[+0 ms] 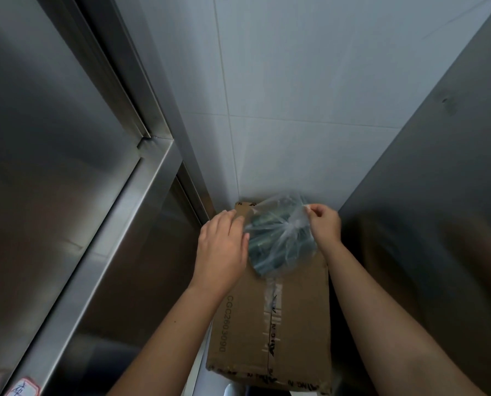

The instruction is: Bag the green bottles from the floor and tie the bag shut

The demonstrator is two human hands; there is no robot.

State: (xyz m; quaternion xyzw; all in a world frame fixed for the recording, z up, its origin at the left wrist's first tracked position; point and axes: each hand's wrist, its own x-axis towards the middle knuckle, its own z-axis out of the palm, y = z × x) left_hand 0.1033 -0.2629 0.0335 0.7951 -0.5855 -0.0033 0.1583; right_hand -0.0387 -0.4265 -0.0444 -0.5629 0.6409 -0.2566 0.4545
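Steel cabinets and white tile hem in a taped cardboard box where two hands work a bag of green bottles.

Brushed steel cabinet fronts (55, 172) fill the left side, a second dark steel panel (438, 167) rises on the right, and white wall tile (281, 95) runs between them. Below the tile sits the cardboard box (272, 318), sealed with clear printed tape. On its far end rests the clear plastic bag (281, 238), the green bottles (267, 224) packed inside and its neck gathered at the top. The left hand (224, 247) lies against the bag's left side, fingers closed on a stretched flap of plastic. The right hand (322, 220) is at the bag's upper right, thumb and fingertips pinching another strand of plastic just beside the gathered neck.
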